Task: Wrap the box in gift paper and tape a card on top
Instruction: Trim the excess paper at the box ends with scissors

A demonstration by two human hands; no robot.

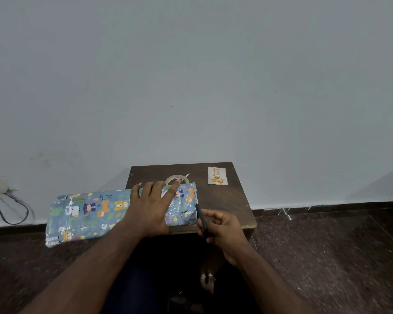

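Note:
A long box wrapped in blue gift paper with cartoon animals lies across a small dark wooden table, its left part overhanging the table edge. My left hand presses flat on the box's right half with fingers spread. My right hand grips a dark slim tool, probably scissors, at the box's right end. A roll of tape sits just behind the box. A small white card with gold print lies at the table's back right.
A pale wall stands right behind the table. The floor around is dark speckled stone. A wall socket with a looping cable is at the far left. My foot shows under the table's front.

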